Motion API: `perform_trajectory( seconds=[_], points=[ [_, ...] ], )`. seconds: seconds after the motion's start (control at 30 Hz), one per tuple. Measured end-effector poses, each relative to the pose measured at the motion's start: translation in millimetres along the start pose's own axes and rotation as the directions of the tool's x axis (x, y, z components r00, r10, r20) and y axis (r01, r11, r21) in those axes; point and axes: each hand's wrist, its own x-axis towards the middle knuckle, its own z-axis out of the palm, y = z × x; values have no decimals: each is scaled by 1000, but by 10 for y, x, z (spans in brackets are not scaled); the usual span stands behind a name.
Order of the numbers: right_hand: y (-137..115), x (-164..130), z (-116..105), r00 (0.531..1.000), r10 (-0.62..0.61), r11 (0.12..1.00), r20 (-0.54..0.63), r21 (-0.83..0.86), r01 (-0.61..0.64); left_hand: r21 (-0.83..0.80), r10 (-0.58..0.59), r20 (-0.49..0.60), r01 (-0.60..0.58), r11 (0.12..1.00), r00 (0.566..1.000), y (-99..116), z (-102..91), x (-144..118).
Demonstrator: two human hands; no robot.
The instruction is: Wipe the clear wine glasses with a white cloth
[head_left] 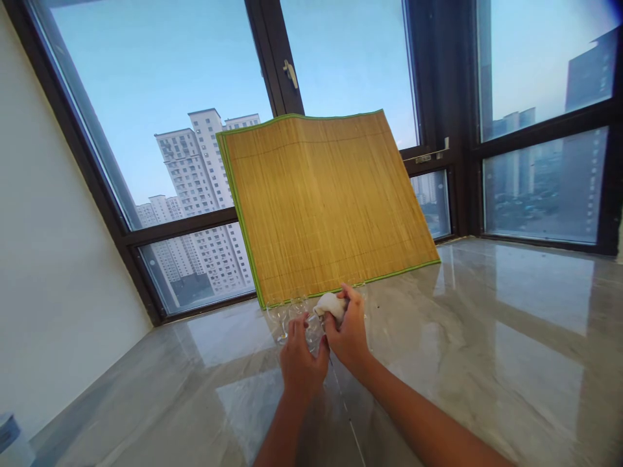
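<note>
My right hand is closed on a crumpled white cloth, its fingers and thumb bunched around it. Close beside it, my left hand curls around a clear glass, thumb toward me and fingers on the far left side. The cloth is up against the upper part of this glass, and the hands hide some of it. Another clear stemmed glass stands just left of my left hand. More clear glassware shows faintly behind both hands, its outlines hard to make out.
A bamboo mat with green edging leans upright against the dark window frame behind the glasses. Grey glossy marble spreads under everything, with a pale seam running toward me. A white object sits at the lower left edge.
</note>
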Motion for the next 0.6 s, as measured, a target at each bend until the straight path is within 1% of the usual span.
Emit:
perform_trajectory(
  seconds=[0.07,0.23,0.33,0.43,0.6],
  points=[
    [-7,6,-7,999,21,1000,26,-1,-21,9,-12,-7,13,1000,1000,3,-4,2],
    [-48,11,-29,986,46,997,162,57,-56,16,-49,-28,50,999,998,6,-22,11],
    [-80,2,-60,982,-2,998,191,55,-9,19,-65,-47,66,998,997,6,-31,18],
    [-100,-8,-93,972,-64,995,225,94,44,11,-77,-42,78,997,996,8,-32,18],
    [-120,-21,-108,957,-79,993,278,110,50,9,-106,-53,106,994,993,12,-22,9]
  ],
)
